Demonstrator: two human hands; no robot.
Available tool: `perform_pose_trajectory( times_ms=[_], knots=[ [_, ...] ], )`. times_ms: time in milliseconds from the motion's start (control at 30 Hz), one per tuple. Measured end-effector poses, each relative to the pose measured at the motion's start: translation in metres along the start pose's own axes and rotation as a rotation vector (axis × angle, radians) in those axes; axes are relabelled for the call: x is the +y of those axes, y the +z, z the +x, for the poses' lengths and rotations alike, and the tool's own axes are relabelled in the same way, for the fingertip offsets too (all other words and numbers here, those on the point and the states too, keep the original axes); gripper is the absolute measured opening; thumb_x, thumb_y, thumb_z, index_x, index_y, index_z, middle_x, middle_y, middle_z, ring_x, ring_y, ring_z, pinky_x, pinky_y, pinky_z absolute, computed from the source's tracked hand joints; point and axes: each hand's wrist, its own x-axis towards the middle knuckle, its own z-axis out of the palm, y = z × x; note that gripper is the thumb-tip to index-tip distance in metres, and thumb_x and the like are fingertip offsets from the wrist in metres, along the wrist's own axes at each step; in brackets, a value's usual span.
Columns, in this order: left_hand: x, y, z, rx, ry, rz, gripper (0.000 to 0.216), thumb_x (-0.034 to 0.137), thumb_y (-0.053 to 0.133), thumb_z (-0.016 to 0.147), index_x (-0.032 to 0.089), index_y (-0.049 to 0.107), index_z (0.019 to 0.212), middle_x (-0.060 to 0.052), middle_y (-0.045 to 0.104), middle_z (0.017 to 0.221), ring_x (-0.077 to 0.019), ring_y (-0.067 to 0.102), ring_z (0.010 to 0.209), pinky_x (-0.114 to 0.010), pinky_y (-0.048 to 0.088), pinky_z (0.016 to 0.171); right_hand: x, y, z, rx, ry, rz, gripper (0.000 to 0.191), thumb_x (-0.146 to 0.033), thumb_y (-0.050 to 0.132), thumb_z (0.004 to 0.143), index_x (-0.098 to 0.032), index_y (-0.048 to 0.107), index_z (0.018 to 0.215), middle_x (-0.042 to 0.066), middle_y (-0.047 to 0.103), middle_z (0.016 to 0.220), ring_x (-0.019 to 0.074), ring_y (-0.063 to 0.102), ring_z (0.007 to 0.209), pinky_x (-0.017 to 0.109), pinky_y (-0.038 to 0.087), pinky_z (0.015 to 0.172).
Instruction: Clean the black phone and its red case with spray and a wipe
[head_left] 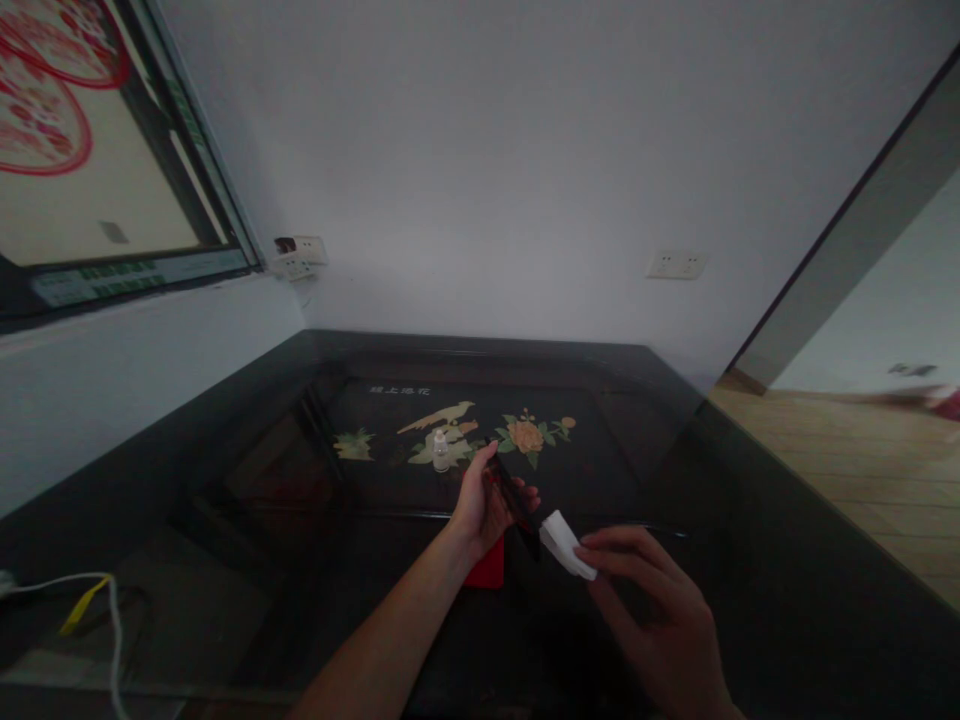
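My left hand [484,508] is closed round the edges of a thin black phone [517,505], tilted above the table, with reddish tones on its face. Pinched between the thumb and fingers of my right hand [649,595] is a folded white tissue [564,545]. Its far end is close to the phone's lower edge; I cannot tell whether they touch. Below my left wrist lies a flat red thing [487,568], partly hidden by the arm. A small clear bottle [440,452] with a whitish cap stands upright just beyond my left hand.
The dark glossy table [300,590] has a bird-and-flower picture [525,436] on its top. A white cable [114,630] with a yellow tag [81,606] lies at the left. A wall with sockets [676,264] borders the far edge; a window is at upper left.
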Motion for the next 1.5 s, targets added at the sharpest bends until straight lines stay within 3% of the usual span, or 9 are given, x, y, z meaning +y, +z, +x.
perform_pose_trajectory(
  times_ms=[100, 233, 433, 1000, 1167, 1400, 1500],
  knots=[
    [0.000, 0.001, -0.001, 0.006, -0.003, 0.009, 0.037, 0.051, 0.056, 0.095, 0.016, 0.058, 0.081, -0.005, 0.067, 0.064, -0.0229, 0.072, 0.063, -0.039, 0.061, 0.069, -0.004, 0.008, -0.002, -0.010, -0.043, -0.013, 0.029, -0.014, 0.064, 0.089, -0.031, 0.076, 0.109, 0.008, 0.071, 0.100, 0.0206, 0.073, 0.082, 0.030, 0.062, 0.070],
    [0.001, 0.004, -0.003, 0.028, -0.008, 0.018, 0.037, 0.051, 0.057, 0.094, 0.016, 0.058, 0.081, -0.005, 0.067, 0.065, -0.0226, 0.071, 0.064, -0.038, 0.060, 0.068, 0.001, 0.026, -0.011, -0.129, -0.088, -0.010, 0.033, -0.010, 0.062, 0.091, -0.030, 0.073, 0.115, 0.007, 0.070, 0.102, 0.0186, 0.071, 0.081, 0.028, 0.061, 0.071],
    [0.001, 0.006, -0.002, 0.049, -0.005, -0.009, 0.038, 0.049, 0.054, 0.096, 0.016, 0.057, 0.078, -0.005, 0.066, 0.062, -0.0221, 0.071, 0.060, -0.038, 0.061, 0.067, 0.013, 0.040, -0.021, -0.205, -0.060, 0.002, 0.033, -0.008, 0.058, 0.093, -0.028, 0.073, 0.114, 0.007, 0.068, 0.102, 0.0192, 0.070, 0.091, 0.028, 0.059, 0.079],
    [0.003, 0.003, -0.003, 0.023, -0.009, 0.012, 0.041, 0.051, 0.054, 0.096, 0.016, 0.059, 0.076, -0.006, 0.068, 0.063, -0.0199, 0.069, 0.058, -0.035, 0.060, 0.064, 0.020, 0.030, -0.034, -0.516, 0.168, 0.094, 0.029, -0.008, 0.058, 0.092, -0.027, 0.075, 0.107, 0.005, 0.070, 0.104, 0.0176, 0.071, 0.094, 0.026, 0.057, 0.084],
    [0.003, 0.000, 0.000, 0.037, -0.015, 0.062, 0.038, 0.051, 0.058, 0.094, 0.016, 0.059, 0.079, -0.002, 0.064, 0.060, -0.0144, 0.062, 0.049, -0.027, 0.054, 0.053, 0.032, 0.013, -0.034, -0.449, 0.184, 0.080, 0.022, -0.017, 0.058, 0.097, -0.025, 0.075, 0.108, 0.008, 0.070, 0.107, 0.0194, 0.071, 0.099, 0.028, 0.057, 0.088],
    [0.000, -0.004, 0.003, 0.006, -0.016, 0.145, 0.036, 0.053, 0.064, 0.089, 0.018, 0.060, 0.085, 0.002, 0.058, 0.060, -0.0122, 0.057, 0.047, -0.023, 0.048, 0.046, 0.065, -0.023, -0.021, -0.158, 0.102, -0.122, 0.018, -0.022, 0.061, 0.096, -0.027, 0.075, 0.106, 0.008, 0.071, 0.109, 0.0221, 0.071, 0.099, 0.034, 0.059, 0.088],
    [-0.001, -0.004, 0.002, 0.002, -0.021, 0.167, 0.037, 0.054, 0.064, 0.089, 0.018, 0.060, 0.083, 0.002, 0.059, 0.060, -0.0123, 0.057, 0.048, -0.023, 0.048, 0.046, 0.078, -0.031, -0.018, -0.118, 0.095, -0.215, 0.020, -0.024, 0.059, 0.097, -0.027, 0.074, 0.110, 0.008, 0.070, 0.115, 0.0239, 0.070, 0.104, 0.039, 0.058, 0.092]
  ],
)
